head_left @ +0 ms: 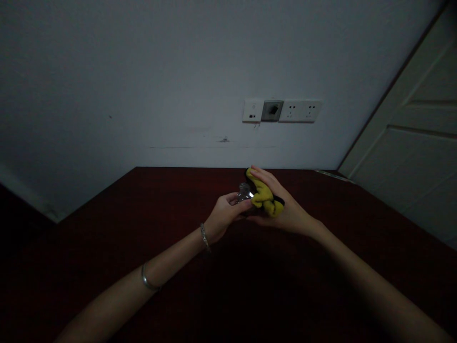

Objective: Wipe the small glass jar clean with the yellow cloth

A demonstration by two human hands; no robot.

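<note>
Between the thumb and fingers of my left hand (228, 209) is a small clear, shiny object (244, 191), glass or plastic; its full shape is hidden by the hands. My right hand (285, 205) grips a crumpled yellow cloth (266, 196) with a dark edge. The cloth lies against the right side of the clear object. Both hands are close together above the dark red table, near its far edge. A chain bracelet and a metal bangle are on my left arm.
The dark red table top (171, 190) reaches back to a pale wall (160, 85). Sockets and switches (298, 111) are set in the wall above it. A panelled door (414, 128) stands at the right. A thin flat strip (333, 176) lies by the far right table edge.
</note>
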